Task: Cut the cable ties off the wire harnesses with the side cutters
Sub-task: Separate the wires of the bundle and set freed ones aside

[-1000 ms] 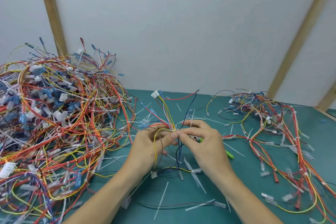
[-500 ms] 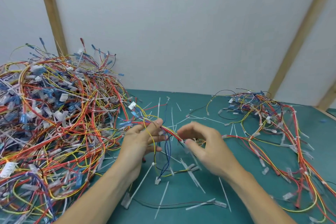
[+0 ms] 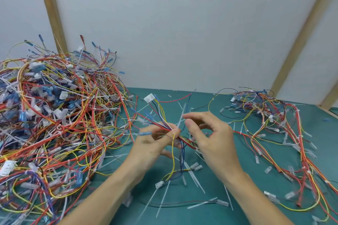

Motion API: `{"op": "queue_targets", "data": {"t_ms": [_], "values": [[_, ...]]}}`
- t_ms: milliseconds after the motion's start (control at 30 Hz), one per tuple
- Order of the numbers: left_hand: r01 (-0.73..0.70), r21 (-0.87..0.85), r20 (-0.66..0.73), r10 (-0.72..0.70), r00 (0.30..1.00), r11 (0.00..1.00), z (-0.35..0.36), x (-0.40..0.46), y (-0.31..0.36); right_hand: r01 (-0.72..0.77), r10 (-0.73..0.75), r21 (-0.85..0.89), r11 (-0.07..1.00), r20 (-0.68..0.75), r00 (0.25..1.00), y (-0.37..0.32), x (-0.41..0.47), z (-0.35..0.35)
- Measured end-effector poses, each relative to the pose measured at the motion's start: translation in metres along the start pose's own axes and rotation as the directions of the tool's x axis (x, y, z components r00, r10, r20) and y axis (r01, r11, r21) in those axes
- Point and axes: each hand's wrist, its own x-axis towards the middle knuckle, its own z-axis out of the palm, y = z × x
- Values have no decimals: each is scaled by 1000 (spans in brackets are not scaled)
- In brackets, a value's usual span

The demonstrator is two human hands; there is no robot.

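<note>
Holding one harness (image 3: 165,124) up off the bench (image 3: 215,184) in the left hand (image 3: 155,142), I am pinching the bundle at its waist, fingers (image 3: 175,131) curled tight round the wires. A white tie (image 3: 181,118) is sticking up and a little right from that pinch, its long axis running nearly upright. The right hand (image 3: 210,137) is hovering just beside it, thumb and forefinger curved toward each other but apart, gripping nothing, so the tie's tail is lying straight to the left of those fingertips. The right hand is plainly the nearer one for it. I am not seeing the side cutters anywhere; my guess is they are lying hidden under that hand.
</note>
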Motion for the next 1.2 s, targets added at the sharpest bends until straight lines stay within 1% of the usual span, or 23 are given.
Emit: {"op": "queue_targets", "data": {"t_ms": [100, 233, 400, 500, 633, 733, 833, 967, 1000, 1033, 1100, 1133, 1200], "values": [[-11, 53, 22, 10, 1000, 999, 4, -1, -4, -56, 54, 46, 997, 52, 997, 1, -1, 1], [-56, 160, 52, 48, 998, 986, 4, 0, -5, -149, 144, 66, 987, 64, 987, 4, -1, 0], [-80, 213, 41, 73, 996, 974, 6, 1, -4, -286, 276, 72, 955, 124, 953, 6, 0, 1], [-85, 217, 38, 78, 996, 973, 5, 0, -4, -313, 291, 134, 940, 160, 943, 7, 1, 2], [-84, 153, -28, 89, 996, 985, 7, -1, -4, -283, 274, 186, 941, 71, 959, 6, 1, 7], [-30, 124, -32, 34, 999, 992, 11, -1, -3, -267, 270, 197, 943, 11, 963, 10, 1, 10], [47, 34, -37, -45, 998, 998, 6, 1, -2, -283, 280, 208, 936, 45, 959, 12, 4, 10], [149, -204, -27, -158, 987, 968, -8, 7, 4, -316, 288, 176, 932, 166, 943, 17, 9, -2], [164, -269, -27, -177, 984, 949, -12, 10, 6, -307, 282, 122, 944, 187, 941, 20, 9, -7], [175, -326, -34, -197, 980, 929, -15, 13, 6, -276, 265, 30, 961, 203, 943, 23, 10, -12], [199, -424, -52, -243, 969, 884, -18, 17, 7, -158, 203, -191, 969, 247, 947, 28, 9, -22], [212, -477, -62, -273, 960, 853, -19, 18, 7, -101, 172, -253, 962, 278, 945, 29, 9, -25], [229, -550, -80, -324, 943, 803, -21, 19, 8, -41, 147, -292, 955, 350, 925, 30, 8, -26]]}}
